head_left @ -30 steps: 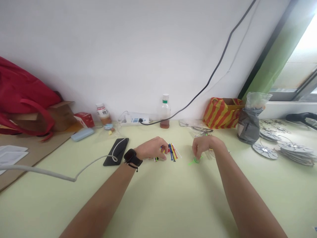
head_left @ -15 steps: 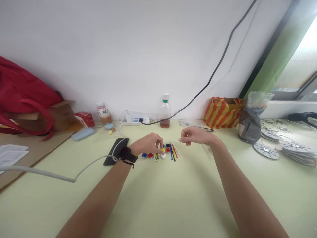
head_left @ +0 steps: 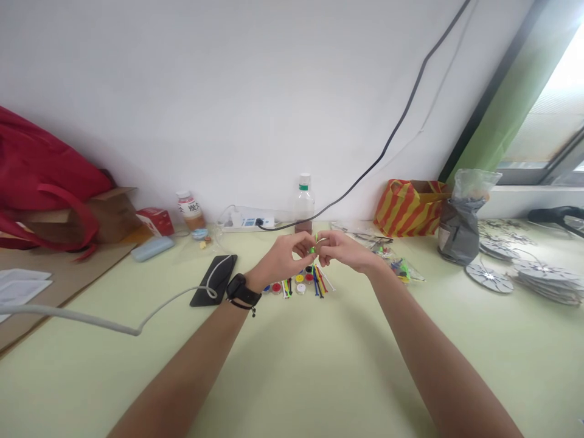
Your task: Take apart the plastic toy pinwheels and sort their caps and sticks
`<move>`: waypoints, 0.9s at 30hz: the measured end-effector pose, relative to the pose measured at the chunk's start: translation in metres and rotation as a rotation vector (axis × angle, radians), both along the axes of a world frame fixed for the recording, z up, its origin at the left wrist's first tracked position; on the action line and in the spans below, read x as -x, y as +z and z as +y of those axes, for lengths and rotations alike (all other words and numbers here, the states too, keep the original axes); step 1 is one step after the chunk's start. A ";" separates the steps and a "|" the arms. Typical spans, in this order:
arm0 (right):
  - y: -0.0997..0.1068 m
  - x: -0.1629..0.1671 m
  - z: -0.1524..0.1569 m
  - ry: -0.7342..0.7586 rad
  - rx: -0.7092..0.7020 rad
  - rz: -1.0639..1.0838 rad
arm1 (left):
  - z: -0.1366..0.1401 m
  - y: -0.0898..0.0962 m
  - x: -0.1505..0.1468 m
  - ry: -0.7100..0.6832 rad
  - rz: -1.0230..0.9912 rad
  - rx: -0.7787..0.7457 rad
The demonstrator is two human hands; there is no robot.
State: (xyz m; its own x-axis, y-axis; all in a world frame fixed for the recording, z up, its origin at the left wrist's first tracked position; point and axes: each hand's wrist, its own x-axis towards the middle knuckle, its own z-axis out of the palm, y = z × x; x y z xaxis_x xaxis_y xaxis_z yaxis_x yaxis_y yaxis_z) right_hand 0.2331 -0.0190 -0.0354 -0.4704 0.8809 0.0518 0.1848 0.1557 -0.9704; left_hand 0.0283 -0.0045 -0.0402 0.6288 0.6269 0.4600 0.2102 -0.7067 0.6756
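Two hands meet above the pale green table (head_left: 292, 377), fingertips pinched together on one small green piece (head_left: 312, 248). The left hand (head_left: 285, 258), with a black watch (head_left: 240, 288) on its wrist, grips it from one side; the right hand (head_left: 342, 250) grips it from the other. The piece sits raised between them, above a scatter of coloured sticks (head_left: 319, 280) and small round caps (head_left: 287, 285) lying on the table. A black phone (head_left: 214, 278) lies well to the left, a clear bottle (head_left: 303, 204) stands by the wall behind.
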 end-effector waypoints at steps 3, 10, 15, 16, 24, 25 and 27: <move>-0.001 0.000 -0.001 0.002 -0.011 -0.079 | 0.001 0.001 0.003 -0.036 0.036 0.036; -0.022 -0.012 0.013 -0.205 -0.112 -0.734 | 0.003 -0.011 0.003 -0.105 0.260 0.071; -0.042 -0.021 0.024 -0.222 -0.076 -0.879 | 0.001 -0.024 -0.005 -0.153 0.496 0.065; -0.045 -0.022 0.024 -0.218 -0.063 -0.890 | 0.001 -0.026 -0.005 -0.137 0.517 0.050; -0.049 -0.026 0.027 -0.211 -0.030 -0.944 | 0.009 -0.033 0.000 -0.126 0.509 -0.037; -0.049 -0.027 0.028 -0.214 -0.042 -0.955 | 0.010 -0.033 0.000 -0.116 0.514 -0.041; -0.049 -0.029 0.029 -0.215 -0.057 -0.973 | 0.010 -0.033 0.001 -0.104 0.516 -0.064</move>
